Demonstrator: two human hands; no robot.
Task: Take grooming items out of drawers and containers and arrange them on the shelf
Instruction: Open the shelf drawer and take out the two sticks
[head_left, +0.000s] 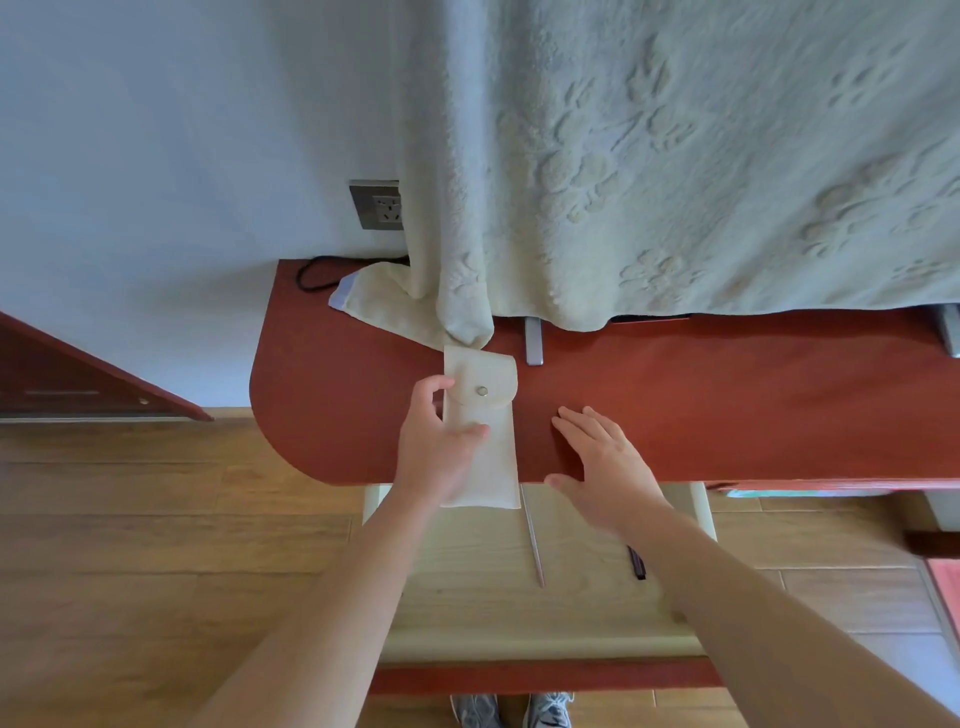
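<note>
Pouch (501, 457) first: from the head view it lies near the desk's (727, 405) rounded left corner. Its flap end points to the back edge. Its bottom end hangs past the front edge, over an open drawer (467, 597). The flap is closed by a metal snap (482, 391).

To my eye the step is either settling this pouch in place or getting it open, and both go better if it is first pushed wholly onto the desk. As it lies, the overhanging end could tip it down into the drawer. The cloth looks soft, so I would pin the body flat with one hand and lift the flap by its edge with the other, not tug at the middle.

The left hand (439, 441) grips the pouch from its left side, thumb laid across the face and fingers curled round the left edge just below the flap. The right hand (602, 467) has its fingers straight and slightly spread, holding nothing. It lies flat at the front edge of the desk, just beside the pouch but apart from it. Whether the palm presses down I cannot tell.

A thin metal stick (532, 540) and a dark pen-like item (636, 562) lie in the drawer, not yet taken out. A pale blanket (675, 156) hangs along the back edge, and one fold comes down right at the pouch's flap.
</note>
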